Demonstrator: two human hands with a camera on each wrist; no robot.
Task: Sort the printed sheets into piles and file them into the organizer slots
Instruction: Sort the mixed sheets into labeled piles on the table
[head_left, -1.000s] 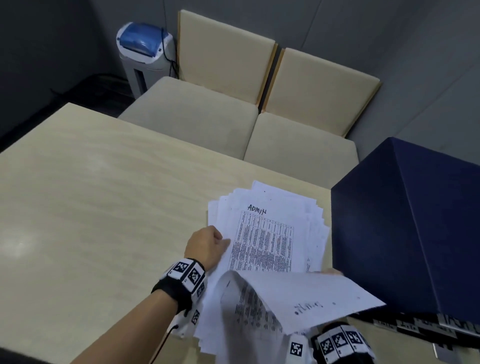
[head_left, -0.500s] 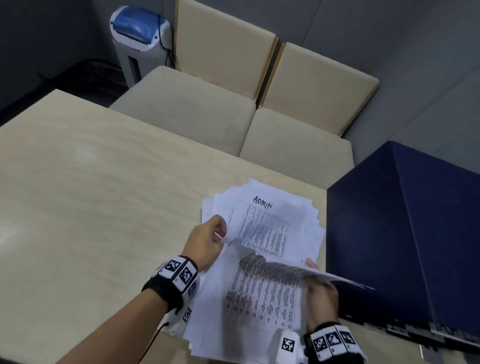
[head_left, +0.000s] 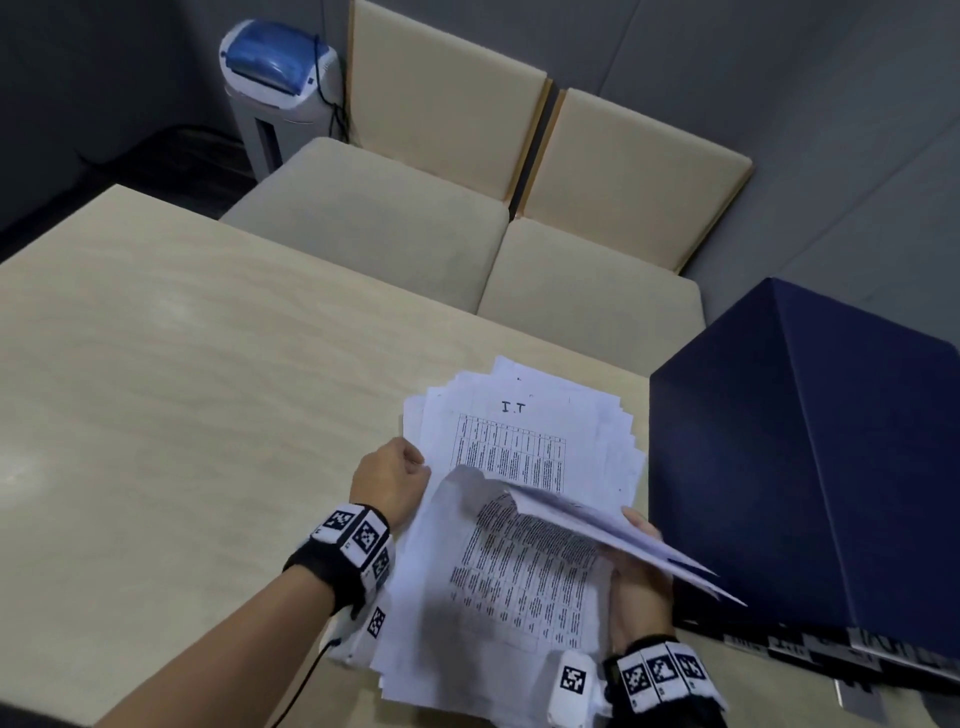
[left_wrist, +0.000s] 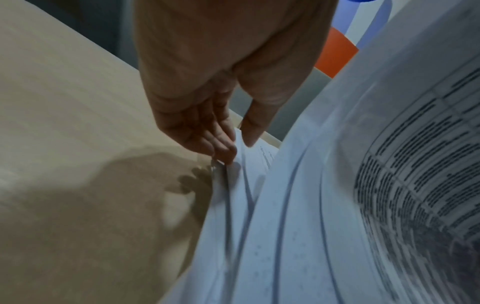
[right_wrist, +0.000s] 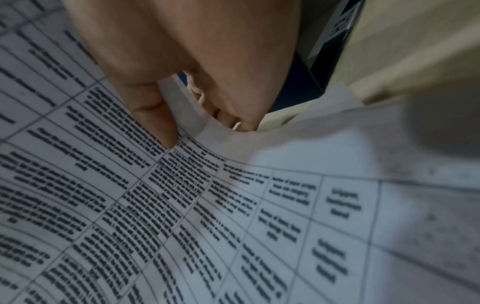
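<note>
A loose stack of printed sheets (head_left: 587, 415) lies on the table beside the dark blue organizer (head_left: 810, 467). Its top sheet at the far end is hand-labelled "I.T" (head_left: 514, 441). My right hand (head_left: 636, 540) holds a few lifted sheets (head_left: 597, 525) curled back toward me. In the right wrist view its thumb (right_wrist: 155, 115) lies on the printed face and its fingers are under the sheet edge (right_wrist: 187, 107). My left hand (head_left: 415, 465) is at the stack's left edge. The left wrist view shows the left hand (left_wrist: 240, 144) pinching a sheet's edge.
The pale wooden table (head_left: 182, 415) stretches to the left. Two beige chairs (head_left: 374, 228) stand behind it, with a white and blue shredder (head_left: 275, 78) in the far corner. The organizer's marker-tagged base (head_left: 779, 644) lies close to my right wrist.
The sheet labelled "ADMIN" has been turned back off the stack toward me, and an "I.T" sheet now shows on top. My left hand has shifted slightly along the stack's left edge.
</note>
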